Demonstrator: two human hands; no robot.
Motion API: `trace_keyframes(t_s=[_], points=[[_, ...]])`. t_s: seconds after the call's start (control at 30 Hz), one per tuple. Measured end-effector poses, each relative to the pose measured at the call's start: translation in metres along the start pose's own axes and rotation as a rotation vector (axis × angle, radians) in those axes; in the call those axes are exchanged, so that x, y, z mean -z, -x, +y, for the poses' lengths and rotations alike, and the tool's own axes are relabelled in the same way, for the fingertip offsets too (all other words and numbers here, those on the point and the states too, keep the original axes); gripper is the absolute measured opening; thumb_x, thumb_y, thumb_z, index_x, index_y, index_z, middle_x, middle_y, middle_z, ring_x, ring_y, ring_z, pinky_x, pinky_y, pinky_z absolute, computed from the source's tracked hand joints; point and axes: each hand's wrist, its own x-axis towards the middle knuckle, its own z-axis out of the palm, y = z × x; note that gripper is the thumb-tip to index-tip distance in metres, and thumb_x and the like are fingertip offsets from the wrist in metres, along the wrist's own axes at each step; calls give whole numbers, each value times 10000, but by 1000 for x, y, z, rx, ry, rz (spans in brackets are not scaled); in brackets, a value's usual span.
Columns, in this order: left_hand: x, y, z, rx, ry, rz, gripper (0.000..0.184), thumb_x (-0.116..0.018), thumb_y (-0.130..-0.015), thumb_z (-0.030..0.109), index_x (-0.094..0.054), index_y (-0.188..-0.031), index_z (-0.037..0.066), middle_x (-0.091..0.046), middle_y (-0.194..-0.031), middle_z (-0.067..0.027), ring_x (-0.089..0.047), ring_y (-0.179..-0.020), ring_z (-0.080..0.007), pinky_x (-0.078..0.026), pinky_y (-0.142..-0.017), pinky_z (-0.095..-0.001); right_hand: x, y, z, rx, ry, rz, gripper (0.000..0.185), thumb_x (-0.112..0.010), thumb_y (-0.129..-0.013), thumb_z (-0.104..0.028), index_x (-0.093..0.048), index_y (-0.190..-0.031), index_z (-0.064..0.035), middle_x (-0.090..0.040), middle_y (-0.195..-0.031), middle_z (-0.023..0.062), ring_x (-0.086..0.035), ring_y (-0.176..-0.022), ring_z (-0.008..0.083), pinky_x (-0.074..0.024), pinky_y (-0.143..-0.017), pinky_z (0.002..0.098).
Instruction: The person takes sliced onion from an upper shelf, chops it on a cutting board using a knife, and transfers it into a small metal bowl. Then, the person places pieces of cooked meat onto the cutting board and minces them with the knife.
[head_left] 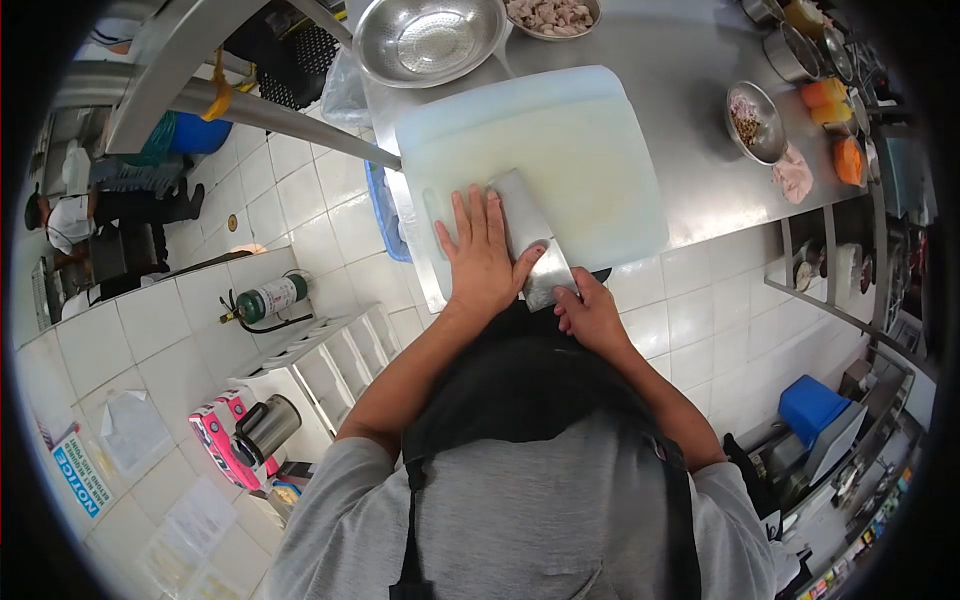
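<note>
A broad-bladed cleaver (522, 218) lies slantwise over the near edge of a pale, worn cutting board (550, 125). My right hand (592, 312) is closed on its handle end, with thumb and fingers by the base of the blade. A dark bit of the handle shows beside that hand. My left hand (480, 255) rests on the board, left of the blade, with its fingers stretched out and the thumb touching the metal. No food shows on the board's surface.
On the steel table (690, 120) stand a perforated metal bowl (430, 45), a bowl of cut meat (553, 17) and a small bowl with chopped ingredients (757, 122). A pink cloth (792, 174) lies nearby. Another person (75, 220) stands at far left.
</note>
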Motion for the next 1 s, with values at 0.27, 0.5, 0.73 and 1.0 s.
trace_keyframes(t_s=[0.27, 0.5, 0.73, 1.0], points=[[43, 18, -59, -21, 283, 261, 903, -571, -1100, 427, -135, -1753, -19, -122, -1830, -276, -10, -1685, -538, -61, -1299, -720, 23, -11, 5, -73, -261, -297, 231, -663, -1104, -195, -646, -1251, -17, -666, -824, 42, -623, -591, 118, -493, -520, 286], [43, -28, -30, -278, 223, 204, 787, -588, -1093, 320, -263, -1738, 6, -241, -1810, -255, -57, -1666, -583, -127, -1300, -698, 85, 16, 1, 52, -523, -79, 169, -650, -1111, -159, -622, -1229, -41, -617, -800, 20, -578, -578, 135, -491, -531, 304], [38, -110, 214, -980, 57, -161, 805, -608, -1067, 514, -405, -1677, 28, -304, -1800, -188, -77, -1696, -493, -112, -1288, -744, 190, 67, -14, 90, -676, 313, 149, -649, -1086, -146, -614, -1205, -63, -608, -806, 28, -574, -578, 138, -486, -527, 312], [-21, -282, 352, -645, -150, -242, 696, -524, -1114, 518, -488, -1643, 67, -330, -1791, -183, -141, -1688, -459, -151, -1291, -748, 329, 106, 3, 91, -532, 462, 167, -616, -1076, -120, -608, -1203, -14, -607, -810, 34, -578, -592, 129, -478, -524, 321]])
